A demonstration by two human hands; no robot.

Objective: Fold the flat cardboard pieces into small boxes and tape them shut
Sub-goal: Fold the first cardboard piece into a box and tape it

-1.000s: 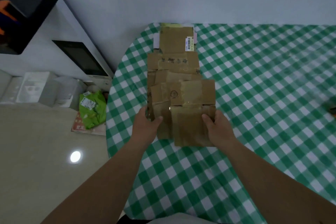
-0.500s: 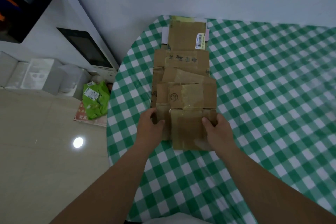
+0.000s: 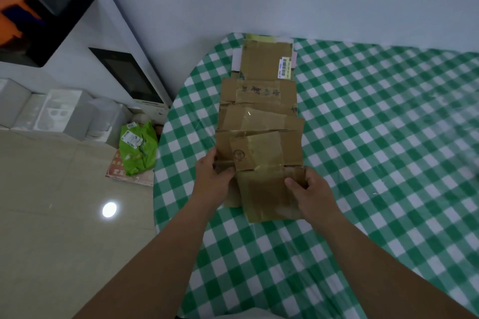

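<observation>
Task barely begun: my left hand (image 3: 211,179) and right hand (image 3: 312,193) pinch the nearest flat card (image 3: 264,194) by its side edges at the table (image 3: 375,163) edge. Stack (image 3: 261,101) beyond lies flat; no boxes folded or taped yet, no tape roll in view.

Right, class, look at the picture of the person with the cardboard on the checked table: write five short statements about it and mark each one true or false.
1. Both hands grip the nearest cardboard piece. True: left hand, right hand.
2. The tablecloth is red and white. False: green and white.
3. The flat cardboard pieces lie overlapping in a row running away from the person. True.
4. A finished, taped box stands on the table. False: only flat pieces show.
5. A green bag lies on the floor, left of the table. True.
</observation>
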